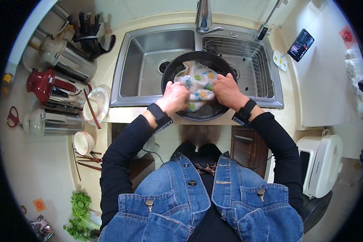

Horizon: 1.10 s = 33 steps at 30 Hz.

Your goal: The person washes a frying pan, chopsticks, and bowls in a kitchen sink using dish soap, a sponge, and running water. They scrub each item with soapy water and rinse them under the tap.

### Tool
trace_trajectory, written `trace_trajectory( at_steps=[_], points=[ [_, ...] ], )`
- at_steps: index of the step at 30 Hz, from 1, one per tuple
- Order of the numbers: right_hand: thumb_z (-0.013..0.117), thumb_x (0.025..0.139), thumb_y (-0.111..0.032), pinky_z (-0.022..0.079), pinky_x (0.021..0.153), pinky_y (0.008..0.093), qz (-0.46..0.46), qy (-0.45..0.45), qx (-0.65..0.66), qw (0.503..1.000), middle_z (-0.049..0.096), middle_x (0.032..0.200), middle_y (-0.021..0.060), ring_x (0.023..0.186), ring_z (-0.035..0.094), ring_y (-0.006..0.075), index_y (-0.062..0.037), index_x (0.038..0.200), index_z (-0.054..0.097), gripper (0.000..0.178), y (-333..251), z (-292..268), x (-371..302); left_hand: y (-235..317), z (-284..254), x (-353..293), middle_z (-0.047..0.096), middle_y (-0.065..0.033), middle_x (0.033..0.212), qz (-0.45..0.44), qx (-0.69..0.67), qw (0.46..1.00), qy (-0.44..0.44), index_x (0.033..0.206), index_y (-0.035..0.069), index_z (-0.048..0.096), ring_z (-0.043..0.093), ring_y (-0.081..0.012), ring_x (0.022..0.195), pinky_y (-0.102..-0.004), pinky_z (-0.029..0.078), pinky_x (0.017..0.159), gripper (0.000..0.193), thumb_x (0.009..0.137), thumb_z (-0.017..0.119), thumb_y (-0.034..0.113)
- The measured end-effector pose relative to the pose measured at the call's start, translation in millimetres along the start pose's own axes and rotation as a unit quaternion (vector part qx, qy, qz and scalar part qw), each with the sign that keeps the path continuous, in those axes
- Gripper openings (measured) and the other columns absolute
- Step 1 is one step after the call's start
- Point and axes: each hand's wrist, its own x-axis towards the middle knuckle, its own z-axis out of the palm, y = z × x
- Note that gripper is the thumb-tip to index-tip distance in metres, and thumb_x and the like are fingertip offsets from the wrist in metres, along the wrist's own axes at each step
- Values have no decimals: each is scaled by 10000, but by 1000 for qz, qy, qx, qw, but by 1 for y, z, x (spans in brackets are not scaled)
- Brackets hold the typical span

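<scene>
Head view: both hands grasp the cloth (197,76) inside the pan (201,113), the left hand (174,98) curled on its left edge and the right hand (229,92) on its right. The pan lies over the divider and front edge of the sink (147,50), beside the rack (254,74); what bears its weight is hard to tell, being hidden beneath it. The step in hand looks like working the bunched cloth inside the pan. The next move would call for a firm hold on both edges and light pressure, since neither hand appears to steady the rim.
</scene>
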Motion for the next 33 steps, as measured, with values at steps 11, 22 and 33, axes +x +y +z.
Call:
trace_trajectory(
  at_steps=[11, 22, 33],
  points=[
    [506, 941, -269, 477, 684, 349, 154, 57, 548, 820, 638, 817, 138, 767, 603, 227, 25, 910, 628, 320, 47, -65, 27, -5, -28, 6, 611, -199, 694, -49, -245, 947, 201, 805, 11, 615, 627, -352, 662, -399, 492, 607, 107, 809, 576, 110],
    [517, 989, -228, 466, 779, 242, 151, 18, 773, 616, 637, 921, 25, 849, 581, 117, 0, 1001, 653, 266, 44, -91, 47, 26, -37, 16, 679, -169, 994, -104, -346, 887, 288, 1102, 27, 649, 650, -315, 964, -400, 508, 841, 445, 739, 738, 270],
    [590, 910, -260, 503, 823, 439, 226, 213, 307, 900, 679, 1016, 211, 939, 640, 372, 21, 1144, 609, 367, 112, -15, 72, 21, -8, 11, 600, -167, 856, -138, -223, 909, 323, 761, -4, 606, 591, -371, 849, -447, 485, 767, 113, 796, 615, 103]
  ],
)
